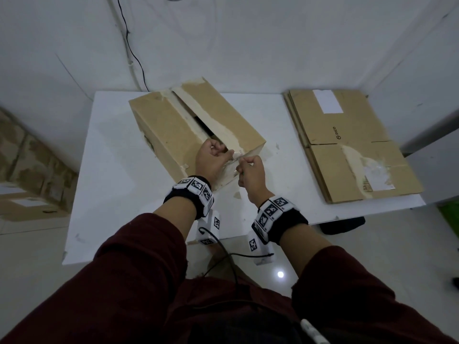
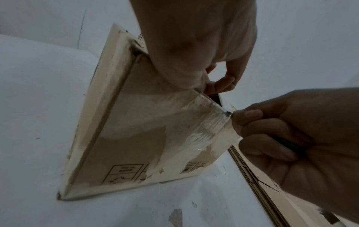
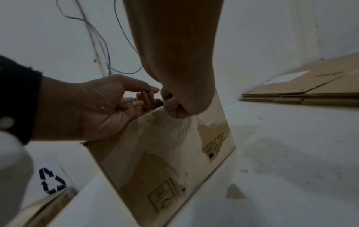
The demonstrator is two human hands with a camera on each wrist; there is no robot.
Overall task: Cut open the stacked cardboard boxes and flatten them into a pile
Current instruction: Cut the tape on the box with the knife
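Observation:
A taped brown cardboard box (image 1: 173, 125) stands on the white table (image 1: 111, 182), its top seam split open along the middle. My left hand (image 1: 213, 157) curls its fingers (image 2: 223, 83) over the flap edge at the box's near top corner. Right beside it, my right hand (image 1: 250, 170) grips a small cutter with a dark green handle (image 2: 287, 144). Its tip (image 2: 228, 113) touches the clear tape (image 2: 204, 130) where it folds over the near top edge. The right wrist view shows both hands at that edge, above the box's near end (image 3: 165, 153).
A pile of flattened cardboard boxes (image 1: 347, 145) lies at the table's right end, a hand's width from the box. More boxes (image 1: 29, 170) stand on the floor to the left. Cables (image 1: 134, 58) hang down the wall behind. Scraps of tape (image 3: 233, 190) lie on the table.

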